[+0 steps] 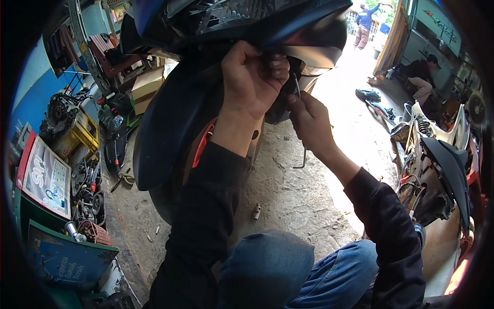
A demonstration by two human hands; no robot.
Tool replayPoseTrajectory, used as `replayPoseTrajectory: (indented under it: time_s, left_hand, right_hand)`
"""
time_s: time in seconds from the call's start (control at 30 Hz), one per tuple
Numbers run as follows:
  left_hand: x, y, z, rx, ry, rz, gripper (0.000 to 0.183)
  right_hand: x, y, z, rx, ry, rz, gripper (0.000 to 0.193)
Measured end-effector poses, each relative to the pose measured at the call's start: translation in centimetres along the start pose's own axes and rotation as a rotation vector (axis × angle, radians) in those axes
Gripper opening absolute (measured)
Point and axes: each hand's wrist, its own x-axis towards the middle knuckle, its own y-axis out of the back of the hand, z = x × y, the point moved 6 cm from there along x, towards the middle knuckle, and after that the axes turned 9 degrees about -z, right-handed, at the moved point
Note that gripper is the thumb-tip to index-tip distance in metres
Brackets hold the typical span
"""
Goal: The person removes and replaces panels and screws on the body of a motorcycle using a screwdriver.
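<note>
A scooter's dark front body panel (303,26) fills the top of the view, above a matte dark front fender (172,121). My left hand (252,80) reaches up under the panel's lower edge, palm toward me and fingers curled in. What those fingers grip is hidden in the shadow there. Just to its right, my right hand (313,123) is closed around a thin L-shaped metal rod tool (304,157). The tool stands nearly upright, its straight end up by the panel's underside and its short bent end below my fist.
A small metal part (257,211) lies on the rough concrete floor before my knees. Left are an engine part (64,110), a yellow crate (82,136), cardboard boxes (148,85) and pliers (122,178). A partly stripped motorcycle (432,154) stands right; two people are farther back.
</note>
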Motion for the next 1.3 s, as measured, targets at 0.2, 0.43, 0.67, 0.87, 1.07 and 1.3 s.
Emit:
replayPoseTrajectory:
  time_s: [0.2, 0.43, 0.67, 0.87, 1.07, 1.3]
  left_hand:
    - [-2.4, 2.0, -0.3, -0.102, -0.01, 0.109, 0.016]
    - [-2.8, 1.5, -2.1, 0.094, 0.111, 0.168, 0.014]
    - [-4.3, 5.9, -8.3, 0.152, 0.276, 0.407, 0.008]
    - [-3.3, 11.9, -13.5, 0.0, 0.456, 0.441, 0.017]
    - [-0.3, 15.8, -17.1, 0.242, 0.459, 0.38, 0.014]
    - [1.0, 19.4, -20.0, 0.443, 0.543, 0.57, 0.013]
  right_hand:
    - [0.3, -0.2, 0.3, -0.08, 0.016, 0.004, 0.026]
    - [-0.3, 0.5, -1.2, 0.122, 0.209, 0.123, 0.024]
    - [-0.4, 2.3, -0.6, 0.002, 0.059, -0.05, 0.023]
    - [0.6, 5.3, 6.0, -0.078, -0.02, -0.091, 0.022]
    - [2.0, 9.0, 11.7, 0.092, -0.098, 0.044, 0.021]
    - [6.0, 14.3, 24.7, 0.415, -0.391, 0.276, 0.02]
